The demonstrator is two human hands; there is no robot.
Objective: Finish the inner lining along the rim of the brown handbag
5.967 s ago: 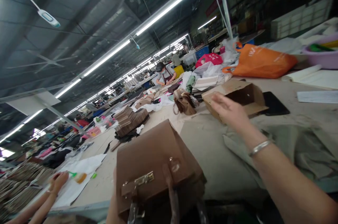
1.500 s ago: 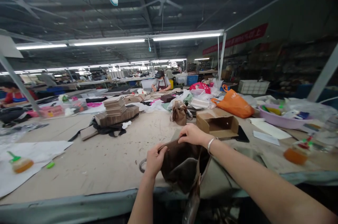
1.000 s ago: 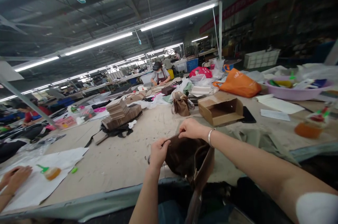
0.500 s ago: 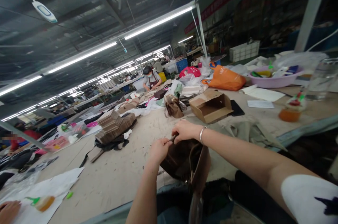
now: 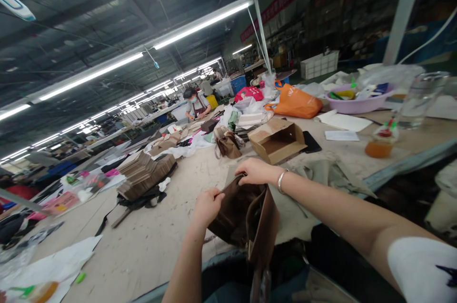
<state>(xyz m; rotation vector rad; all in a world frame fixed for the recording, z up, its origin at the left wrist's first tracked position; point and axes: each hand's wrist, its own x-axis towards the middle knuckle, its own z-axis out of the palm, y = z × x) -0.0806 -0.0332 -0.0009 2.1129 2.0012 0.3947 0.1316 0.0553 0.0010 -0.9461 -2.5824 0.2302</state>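
A brown bag (image 5: 266, 227) stands at the table's front edge, its mouth facing me and its dark inside showing. My left hand (image 5: 208, 205) pinches the left part of its far rim between thumb and fingers. Farther right along that rim, my right hand (image 5: 255, 172) is closed on the edge, with a bangle on the wrist. The two hands are a short way apart. A strap hangs from the bag's near side over the table edge. My right fingertips are partly hidden behind the rim.
Beyond the bag lie an open cardboard box (image 5: 278, 143), a black phone (image 5: 312, 142) and a small brown bag (image 5: 228, 143). Stacked brown pieces (image 5: 146, 174) stand left. Glue bottles (image 5: 382, 143), a purple basin (image 5: 357, 103) and an orange bag (image 5: 296, 101) are right. A co-worker (image 5: 197, 105) sits far off.
My hands have moved apart along the rim, the left one leftward and the right one slightly up. The bag's mouth shows wider. The whole view has shifted a little.
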